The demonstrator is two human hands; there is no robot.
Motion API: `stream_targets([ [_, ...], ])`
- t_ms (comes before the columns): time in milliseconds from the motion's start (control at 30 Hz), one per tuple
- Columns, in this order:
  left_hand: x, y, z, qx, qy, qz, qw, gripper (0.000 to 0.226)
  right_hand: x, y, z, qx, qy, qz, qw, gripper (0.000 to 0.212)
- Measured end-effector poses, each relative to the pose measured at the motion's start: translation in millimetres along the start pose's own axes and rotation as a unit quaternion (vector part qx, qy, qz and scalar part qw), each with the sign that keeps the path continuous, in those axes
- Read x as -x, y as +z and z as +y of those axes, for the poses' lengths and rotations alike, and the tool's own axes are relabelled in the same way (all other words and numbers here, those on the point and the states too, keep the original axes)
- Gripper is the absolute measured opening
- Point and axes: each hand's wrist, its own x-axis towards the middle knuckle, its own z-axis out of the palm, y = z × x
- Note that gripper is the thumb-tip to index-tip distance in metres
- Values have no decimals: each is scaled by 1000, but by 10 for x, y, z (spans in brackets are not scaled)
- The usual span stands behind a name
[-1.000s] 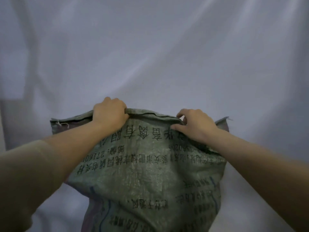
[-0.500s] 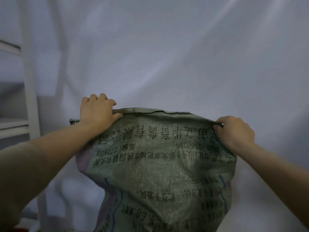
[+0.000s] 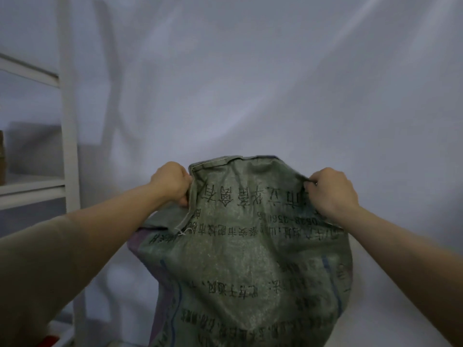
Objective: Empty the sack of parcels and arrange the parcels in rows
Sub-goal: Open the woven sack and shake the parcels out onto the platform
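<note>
Sack [image 3: 250, 259]: green woven, printed, held up before a white sheet [image 3: 250, 83].
Left hand [image 3: 172, 182]: fist bunching its top edge.
Right hand [image 3: 332, 190]: gripping the opposite top corner.

- We see the green woven sack with black print [image 3: 250, 246] in the middle, in front of the white cloth backdrop [image 3: 250, 83].
- Our left hand [image 3: 172, 182] holds its top left edge; our right hand [image 3: 330, 189] holds its top right edge.
- The white metal shelf rack [image 3: 67, 121] stands far left.
</note>
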Motion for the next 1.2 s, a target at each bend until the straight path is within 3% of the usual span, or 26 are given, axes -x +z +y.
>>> stream_targets([
  [167, -243, 46, 321, 100, 27, 69, 992, 18, -383, -325, -121, -81, 59, 84, 991, 21],
  [367, -331, 273, 491, 149, 20, 62, 987, 25, -357, -361, -203, -34, 48, 31, 998, 32],
  [533, -499, 102, 1249, 300, 94, 106, 943, 25, -725, -803, -502, -145, 25, 184, 972, 37],
  [600, -482, 205, 1329, 325, 100, 74, 938, 24, -705, -724, -584, -145, -2, 172, 974, 34],
  [733, -413, 467, 1074, 289, 34, 12, 957, 29, -584, -500, -522, -68, 14, 31, 997, 30],
  [800, -444, 375, 1148, 283, 49, 37, 957, 30, -677, -613, -541, -101, 29, 51, 993, 28],
  [867, -471, 174, 1293, 284, 84, 81, 952, 28, -801, -763, -570, -162, 21, 122, 979, 26],
  [933, -473, 55, 1264, 291, 115, 82, 946, 22, -800, -763, -501, -168, -9, 170, 971, 22],
  [967, -445, 55, 1156, 247, 123, 63, 959, 19, -749, -676, -422, -150, -26, 162, 975, 19],
  [1033, -295, 194, 824, 40, 111, -23, 993, 14, -564, -378, -208, -54, -64, 46, 995, 17],
  [1067, -213, 286, 662, -41, 100, -72, 992, 12, -450, -231, -114, 1, -76, -38, 996, 18],
  [1133, -83, 389, 447, -80, 99, -123, 984, 13, -286, -46, 6, 46, -88, -110, 989, 19],
  [1200, -49, 405, 379, -70, 116, -108, 985, 14, -196, -28, 14, 3, -85, -101, 991, 19],
])
